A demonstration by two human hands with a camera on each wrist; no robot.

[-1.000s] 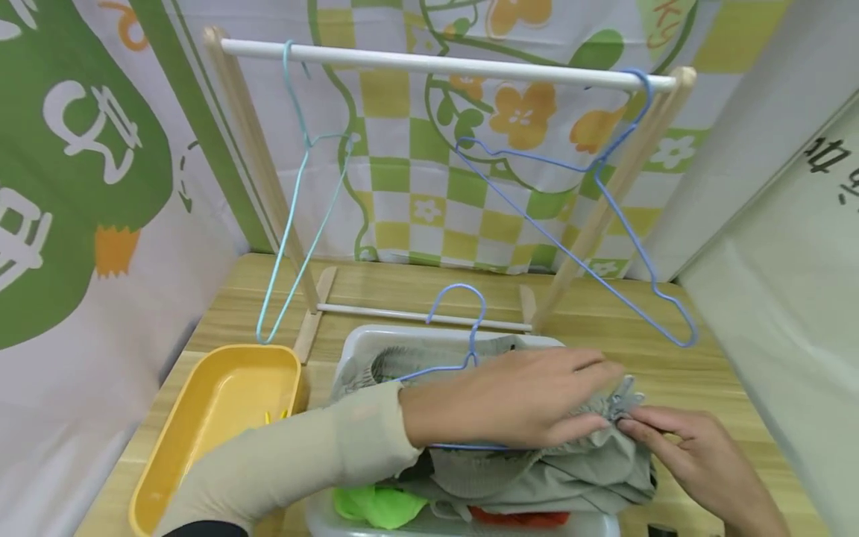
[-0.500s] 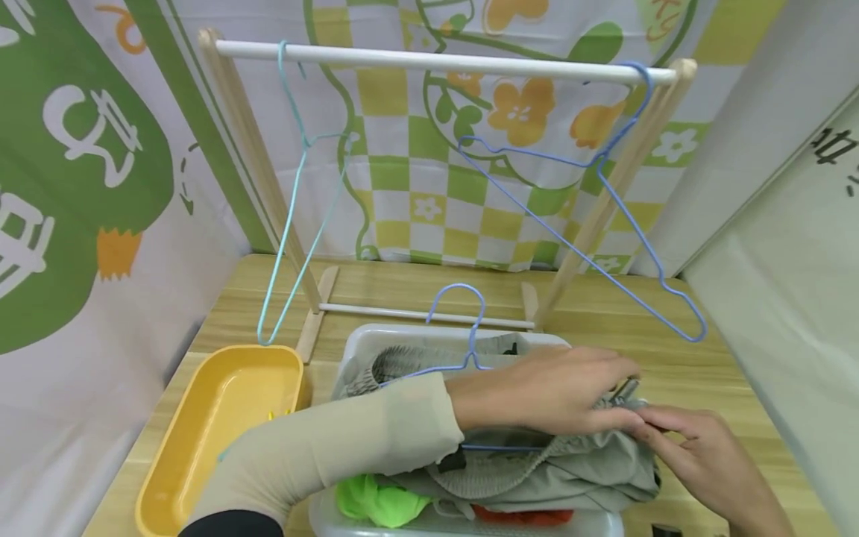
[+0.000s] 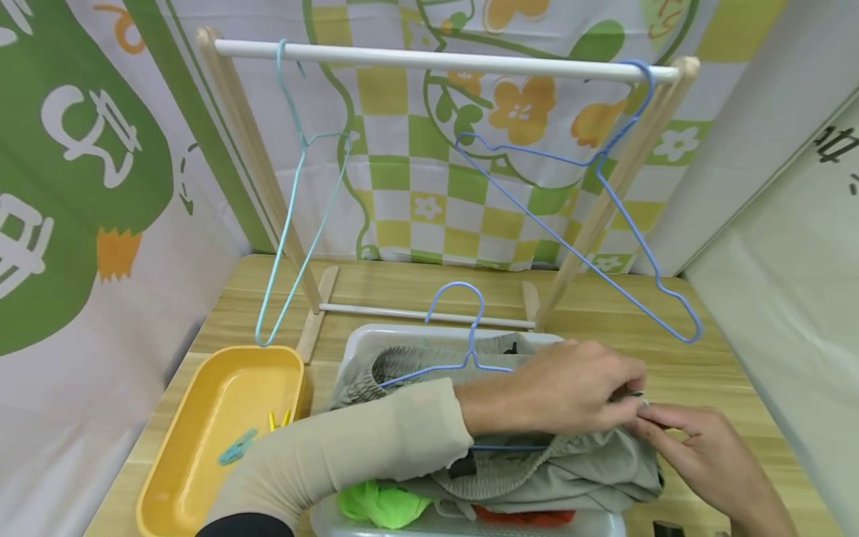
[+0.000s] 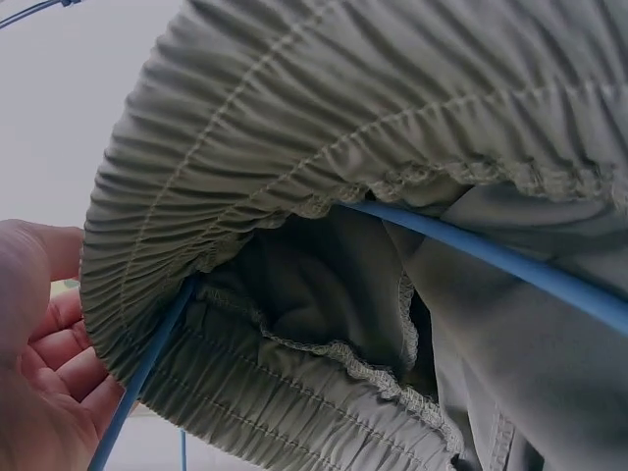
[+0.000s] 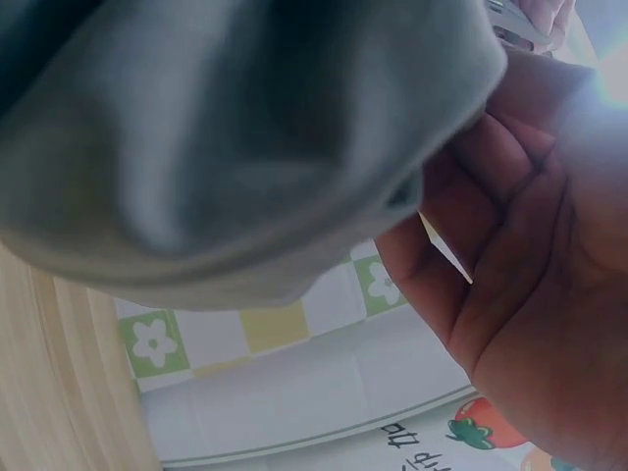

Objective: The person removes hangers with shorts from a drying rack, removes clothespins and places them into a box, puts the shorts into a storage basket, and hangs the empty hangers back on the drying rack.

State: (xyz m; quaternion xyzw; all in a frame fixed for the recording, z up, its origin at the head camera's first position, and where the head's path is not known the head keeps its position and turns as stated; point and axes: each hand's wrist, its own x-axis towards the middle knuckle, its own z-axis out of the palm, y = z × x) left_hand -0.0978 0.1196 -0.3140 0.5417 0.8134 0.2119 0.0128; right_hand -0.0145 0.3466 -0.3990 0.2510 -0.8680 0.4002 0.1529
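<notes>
Grey-green elastic-waist pants [image 3: 584, 473] lie bunched over a pale plastic bin [image 3: 359, 339]. A blue wire hanger [image 3: 473, 321] runs inside their gathered waistband [image 4: 206, 137]. At the waistband's right end my left hand [image 3: 570, 388] pinches a grey clothespin [image 5: 515, 22], mostly covered by the fingers in the head view. My right hand [image 3: 711, 455] pinches the cloth at that same corner, its fingertips right beside the left ones. In the right wrist view the pants' fabric hangs in front of the right hand's fingers.
Behind stands a wooden rack with a white rod [image 3: 429, 60], carrying a teal hanger [image 3: 288, 216] and a blue hanger [image 3: 597, 160]. A yellow tray [image 3: 161, 447] at left holds a teal clothespin [image 3: 237, 447] and a yellow one [image 3: 278, 420]. Bright green cloth [image 3: 382, 506] and red cloth [image 3: 523, 516] show in the bin.
My left hand has moved right and closed over the grey clothespin at the waistband's end. The left sleeve shifted right, uncovering the teal clothespin in the tray. The right hand stays at the corner.
</notes>
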